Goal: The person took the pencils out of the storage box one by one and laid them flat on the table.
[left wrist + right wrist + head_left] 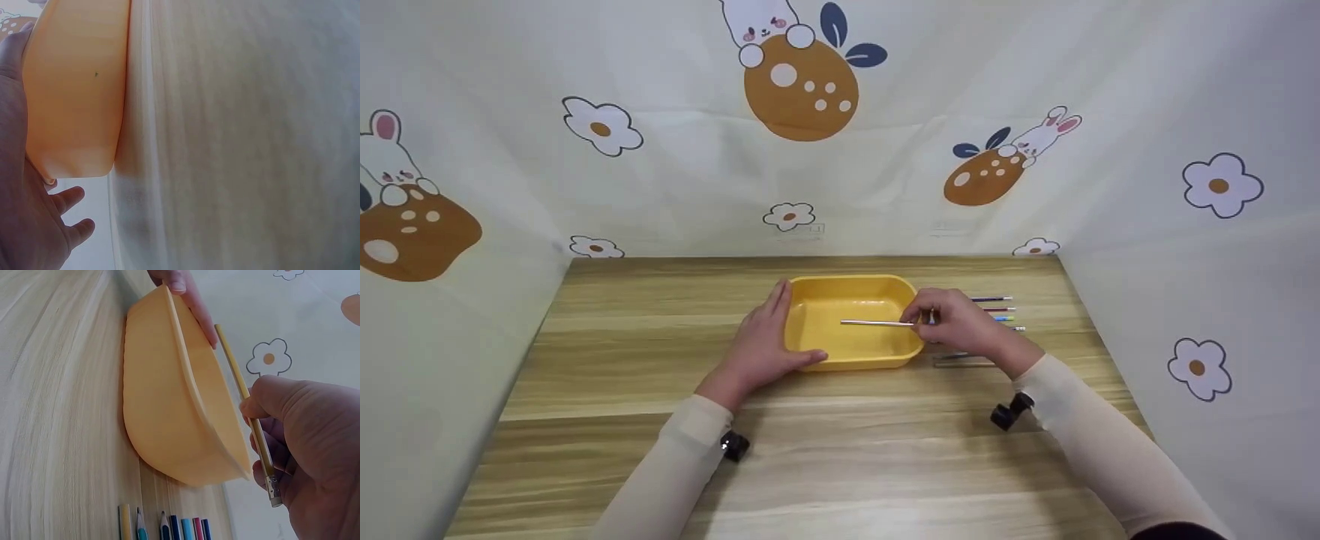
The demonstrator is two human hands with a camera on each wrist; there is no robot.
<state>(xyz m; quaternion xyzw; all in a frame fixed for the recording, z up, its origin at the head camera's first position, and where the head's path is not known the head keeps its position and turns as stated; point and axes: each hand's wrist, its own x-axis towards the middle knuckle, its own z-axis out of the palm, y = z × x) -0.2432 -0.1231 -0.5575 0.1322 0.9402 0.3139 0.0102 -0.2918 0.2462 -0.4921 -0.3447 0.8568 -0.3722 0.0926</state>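
Observation:
A yellow plastic tub (855,363) stands on the wooden table in the head view. My left hand (761,337) rests spread along its left end, fingers straight against the side and thumb on the near rim. In the left wrist view some fingers (68,198) stick out past the tub's end. My right hand (956,319) pinches a pencil (874,323) between thumb and fingers, level over the tub's opening. The right wrist view shows this pencil's metal band and eraser (274,490) near the palm.
Several pencils (999,309) lie side by side right of the tub, partly hidden behind my right hand. Their sharpened tips (163,517) show in the right wrist view. A cloth screen (682,180) with rabbits and flowers borders the wooden table (840,450) at the back and sides.

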